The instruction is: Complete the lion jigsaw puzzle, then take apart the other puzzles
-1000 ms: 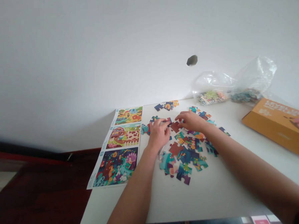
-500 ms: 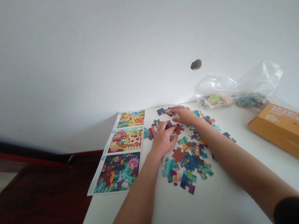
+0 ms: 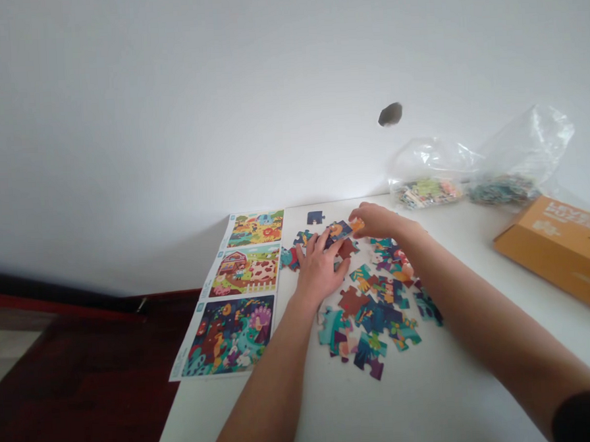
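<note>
My right hand [image 3: 378, 222] is closed at the far side of the pile, its fingertips pinching a dark blue and orange puzzle piece [image 3: 339, 230]. My left hand [image 3: 319, 266] lies palm down with fingers spread over pieces in the pile's left part, some hidden beneath it. A single dark blue puzzle piece [image 3: 315, 217] rests apart at the back. Loose, overlapping puzzle pieces [image 3: 379, 314] spread over the white table between my forearms. To their left lies a sheet with three printed pictures [image 3: 236, 336]: a dark forest, a farm and a savanna scene.
Two clear plastic bags [image 3: 429, 191] holding more pieces stand by the wall at the back right. An orange puzzle box [image 3: 548, 247] lies at the right. The table [image 3: 355, 416] ends at the left above a dark red floor [image 3: 101, 402].
My right hand has drawn slightly right and nearer, bringing the dark blue and orange puzzle piece away from the single dark blue one. My left hand stays nearly in place.
</note>
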Demonstrator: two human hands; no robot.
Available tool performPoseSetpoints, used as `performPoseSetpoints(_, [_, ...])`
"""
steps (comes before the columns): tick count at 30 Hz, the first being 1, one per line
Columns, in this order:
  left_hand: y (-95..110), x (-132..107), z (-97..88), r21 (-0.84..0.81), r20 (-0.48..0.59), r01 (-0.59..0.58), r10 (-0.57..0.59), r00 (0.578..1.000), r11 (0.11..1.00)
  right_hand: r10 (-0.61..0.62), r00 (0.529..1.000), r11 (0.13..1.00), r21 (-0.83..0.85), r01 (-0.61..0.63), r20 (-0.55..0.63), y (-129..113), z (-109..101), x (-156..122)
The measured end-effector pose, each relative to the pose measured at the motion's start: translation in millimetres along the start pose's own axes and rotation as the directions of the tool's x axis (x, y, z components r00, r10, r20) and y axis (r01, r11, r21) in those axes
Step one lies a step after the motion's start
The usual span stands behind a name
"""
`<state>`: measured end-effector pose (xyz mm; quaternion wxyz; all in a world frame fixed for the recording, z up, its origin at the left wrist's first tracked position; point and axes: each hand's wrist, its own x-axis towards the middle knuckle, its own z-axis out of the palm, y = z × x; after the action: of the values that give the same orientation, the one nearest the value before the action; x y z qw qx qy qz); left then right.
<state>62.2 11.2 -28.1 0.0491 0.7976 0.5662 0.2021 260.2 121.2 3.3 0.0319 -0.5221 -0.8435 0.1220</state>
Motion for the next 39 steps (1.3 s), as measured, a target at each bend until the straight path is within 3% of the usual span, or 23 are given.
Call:
performPoseSetpoints(3, [0, 0, 0.5, 0.001, -0.003, -0.002, 0.002, 1.0, 1.0, 0.048, 0.999, 0.997, 0.058, -0.047, -0.017, 0, -2, -1])
performPoseSetpoints(9, [-1, 0, 0.7, -0.014, -0.016, -0.023, 0.022, 1.0, 1.0, 0.061, 0.944, 0.997, 0.064, -0.043, -0.324, -1, -8, -1])
performPoseSetpoints(13, [-1, 0, 2.3, -0.039, -0.045, 0.005, -0.007, 0.999, 0.999, -0.117, 0.976, 0.991, 0.049, 0.127, -0.182, -4, -5, -2])
performPoseSetpoints(18, [-1, 1, 2.4, -0.055, -0.064, 0.022, -0.026, 0.998, 0.998, -0.249, 0.965, 0.966, 0.049, 0.254, -0.08, -17, 4, -1])
performPoseSetpoints(24, [1, 0, 0.6, -0.071, -0.071, 0.019, -0.024, 0.997, 0.997, -0.198, 0.975, 0.973, 0.102, 0.208, -0.101, -14, 3, 1])
performPoseSetpoints(29, [1, 0, 1.1, -0.067, -0.063, 0.021, -0.026, 0.998, 0.998, -0.089, 0.954, 0.98, 0.145, 0.135, -0.287, -8, 2, 2])
performPoseSetpoints(31, [1, 0, 1.6, -0.064, -0.055, 0.02, -0.024, 0.998, 0.998, -0.098, 0.937, 0.98, 0.132, 0.15, -0.337, -9, 4, 2])
performPoseSetpoints(35, [0, 0, 2.8, -0.065, -0.047, 0.014, -0.017, 0.999, 0.998, -0.231, 0.959, 0.964, 0.091, 0.248, -0.166, -10, 6, 1])
performPoseSetpoints(39, [0, 0, 2.9, -0.074, -0.047, 0.02, -0.024, 0.999, 0.997, -0.194, 0.973, 0.975, 0.089, 0.206, -0.126, -11, 7, 2])
